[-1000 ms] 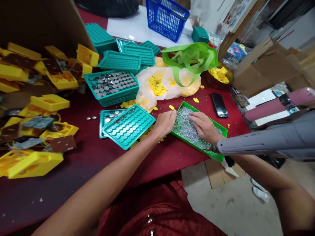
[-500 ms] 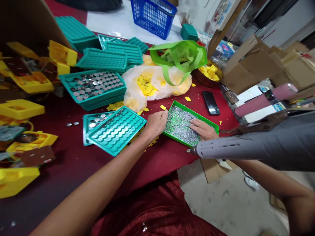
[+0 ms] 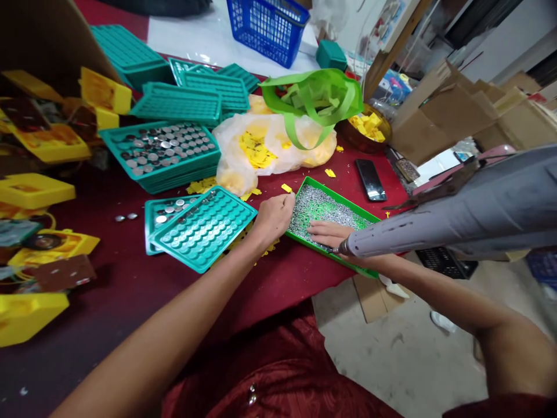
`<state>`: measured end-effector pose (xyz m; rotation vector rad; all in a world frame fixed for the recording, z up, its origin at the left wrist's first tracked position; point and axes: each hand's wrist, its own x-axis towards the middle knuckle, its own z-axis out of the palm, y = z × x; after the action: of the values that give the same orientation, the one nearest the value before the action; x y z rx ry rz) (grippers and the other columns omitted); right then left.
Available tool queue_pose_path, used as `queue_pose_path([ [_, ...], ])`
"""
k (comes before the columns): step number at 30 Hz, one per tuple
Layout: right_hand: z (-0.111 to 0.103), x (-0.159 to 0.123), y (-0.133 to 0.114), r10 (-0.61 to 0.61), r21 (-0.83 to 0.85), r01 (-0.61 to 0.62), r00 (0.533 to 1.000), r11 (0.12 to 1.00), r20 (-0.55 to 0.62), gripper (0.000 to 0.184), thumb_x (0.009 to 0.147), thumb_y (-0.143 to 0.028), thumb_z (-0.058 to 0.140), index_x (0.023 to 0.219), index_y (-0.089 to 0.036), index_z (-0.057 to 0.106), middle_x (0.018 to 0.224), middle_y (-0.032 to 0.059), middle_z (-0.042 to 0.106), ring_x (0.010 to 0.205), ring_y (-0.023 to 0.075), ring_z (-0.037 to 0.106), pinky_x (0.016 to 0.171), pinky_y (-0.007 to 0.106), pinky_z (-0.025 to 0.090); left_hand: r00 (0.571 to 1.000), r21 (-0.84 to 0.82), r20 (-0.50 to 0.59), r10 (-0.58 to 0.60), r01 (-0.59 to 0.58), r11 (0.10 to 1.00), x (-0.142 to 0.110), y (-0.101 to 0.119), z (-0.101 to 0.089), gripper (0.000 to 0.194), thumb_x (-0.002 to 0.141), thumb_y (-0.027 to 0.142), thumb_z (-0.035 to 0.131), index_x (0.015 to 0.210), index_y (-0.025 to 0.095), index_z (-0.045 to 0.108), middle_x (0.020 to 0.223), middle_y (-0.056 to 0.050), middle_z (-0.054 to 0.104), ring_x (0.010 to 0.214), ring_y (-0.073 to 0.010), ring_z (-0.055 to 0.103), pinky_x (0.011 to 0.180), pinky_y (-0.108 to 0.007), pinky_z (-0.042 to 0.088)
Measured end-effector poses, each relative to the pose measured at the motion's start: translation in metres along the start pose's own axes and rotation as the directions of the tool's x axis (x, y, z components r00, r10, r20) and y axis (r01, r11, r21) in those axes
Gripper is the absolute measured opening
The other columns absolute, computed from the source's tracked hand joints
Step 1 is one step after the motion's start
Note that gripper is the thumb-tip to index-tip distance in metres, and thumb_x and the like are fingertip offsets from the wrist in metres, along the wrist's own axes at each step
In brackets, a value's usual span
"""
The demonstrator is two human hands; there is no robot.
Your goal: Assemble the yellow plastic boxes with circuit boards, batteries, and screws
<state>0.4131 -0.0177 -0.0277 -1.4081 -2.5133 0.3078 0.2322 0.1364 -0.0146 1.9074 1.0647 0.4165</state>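
Note:
A bright green tray (image 3: 333,200) holds a layer of small silvery screws (image 3: 307,215). My left hand (image 3: 275,216) is closed at the tray's left edge, its fingers curled; whatever they hold, if anything, is hidden. Lying over the screws, my right hand (image 3: 328,233) has its fingers stretched out flat. A grey electric screwdriver (image 3: 404,229) hangs from the right, its bit close to the right hand and its body covering part of that wrist and the tray's right end.
Teal trays (image 3: 204,229) stand left of my left hand, one stack holding metal discs (image 3: 165,145). Behind are a plastic bag of yellow parts (image 3: 259,151), a green bag (image 3: 313,96) and a phone (image 3: 371,180). Opened yellow casings (image 3: 41,191) crowd the far left.
My right hand has slid left across the screws, from the tray's right part toward its middle. The screwdriver has swung and its bit sits higher. My left hand stays closed at the tray's edge.

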Motion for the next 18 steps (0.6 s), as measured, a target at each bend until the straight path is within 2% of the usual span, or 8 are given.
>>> queue_pose_path([
  [5,-0.025,-0.052,-0.019,0.095,-0.148,-0.099,0.995,0.984,-0.032,0.036,0.093,-0.009,0.042,0.119,-0.022,0.064,0.123,0.0080,0.067,0.126,0.0235,0.057,0.101,0.043,0.053,1.000,-0.023,-0.003,-0.010,0.010,1.000,0.001,-0.001,0.001,0.041,0.096,0.031,0.037,0.056,0.023,0.029,0.055,0.001,0.033,0.054,-0.0162,0.031,0.059,-0.034,0.019],
  [8,-0.025,-0.055,-0.025,0.141,-0.140,-0.145,0.989,0.980,-0.038,0.038,0.092,-0.008,0.041,0.119,-0.021,0.064,0.109,0.0084,0.070,0.104,0.0207,0.066,0.086,0.034,0.057,1.000,-0.022,-0.007,-0.012,0.012,1.000,0.001,-0.001,0.001,0.041,0.096,0.032,0.037,0.056,0.023,0.029,0.054,0.001,0.033,0.054,-0.0163,0.030,0.060,-0.035,0.019],
  [10,-0.020,-0.041,-0.024,0.136,-0.114,-0.138,0.990,0.984,-0.026,0.035,0.094,-0.009,0.040,0.118,-0.020,0.064,0.105,0.0086,0.069,0.097,0.0185,0.065,0.084,0.032,0.056,1.000,-0.018,-0.010,-0.009,0.009,1.000,0.001,-0.001,0.002,0.041,0.096,0.032,0.037,0.056,0.023,0.030,0.055,0.001,0.034,0.054,-0.0162,0.030,0.060,-0.035,0.018],
  [13,-0.011,-0.005,-0.015,0.091,-0.055,-0.091,0.996,0.994,-0.006,0.032,0.097,-0.013,0.039,0.116,-0.021,0.064,0.108,0.0086,0.066,0.096,0.0157,0.061,0.089,0.031,0.053,1.000,-0.010,-0.019,0.000,0.000,1.000,0.000,-0.001,0.002,0.040,0.095,0.032,0.037,0.056,0.023,0.032,0.056,0.001,0.035,0.055,-0.0161,0.029,0.059,-0.034,0.018],
  [15,-0.005,0.020,-0.005,0.052,-0.016,-0.052,0.999,0.999,-0.007,0.029,0.099,-0.017,0.039,0.114,-0.022,0.064,0.105,0.0062,0.064,0.093,0.0137,0.059,0.086,0.028,0.052,1.000,-0.007,-0.027,0.004,-0.004,1.000,0.000,-0.001,0.002,0.040,0.095,0.032,0.037,0.056,0.023,0.032,0.057,0.001,0.036,0.055,-0.0161,0.029,0.059,-0.034,0.019],
  [18,0.001,0.052,0.008,0.059,0.004,-0.059,0.997,0.998,-0.059,0.027,0.101,-0.027,0.041,0.111,-0.020,0.064,0.105,0.0085,0.062,0.097,0.0170,0.055,0.088,0.034,0.050,0.999,-0.009,-0.038,0.003,-0.003,1.000,-0.001,0.000,0.002,0.039,0.094,0.033,0.037,0.056,0.023,0.034,0.058,0.000,0.038,0.057,-0.0167,0.033,0.060,-0.033,0.021],
])
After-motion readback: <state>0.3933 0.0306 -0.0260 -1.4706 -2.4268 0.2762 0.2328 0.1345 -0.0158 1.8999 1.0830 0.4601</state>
